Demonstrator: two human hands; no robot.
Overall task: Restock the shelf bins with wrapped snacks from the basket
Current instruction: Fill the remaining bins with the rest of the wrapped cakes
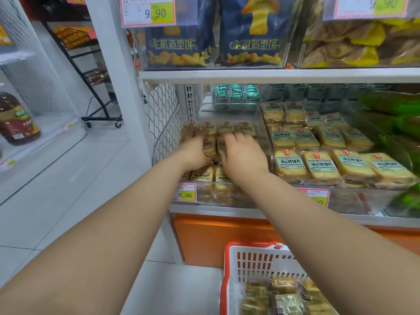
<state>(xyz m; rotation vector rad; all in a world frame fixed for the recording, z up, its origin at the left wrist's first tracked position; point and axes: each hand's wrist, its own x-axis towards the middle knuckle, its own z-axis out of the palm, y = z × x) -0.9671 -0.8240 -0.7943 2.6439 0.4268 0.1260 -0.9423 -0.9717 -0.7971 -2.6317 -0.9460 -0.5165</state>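
Both hands were deep in the left bin (167, 142), the clear bin at the shelf's end beside the wire mesh panel (162, 110), and that bin serves as the landmark here. The left hand (194, 153) lay over the middle row of wrapped snacks (227, 128) in it, fingers curled down among the packets; it seemed to be gripping or pressing one, though the fingertips were hidden and a firm hold cannot be told. The right hand (243, 153) lay just beside it, towards the bin's right wall, palm down, fingers bent over the packets in the row behind; whether it pinched a packet or only nudged it into line cannot be told.

The packets in the bin stood in rows with their long axes running front to back, labels up. The back row lay just past both sets of fingertips.

The basket (254, 264) stood on the floor below and in front of the bin, slightly to its right, under the right forearm, with more packets (284, 296) loose in its bottom. I judged the right hand the nearer one for the next fetch: it would need to draw back and drop straight down. Both arms were stretched nearly straight, converging on the bin.
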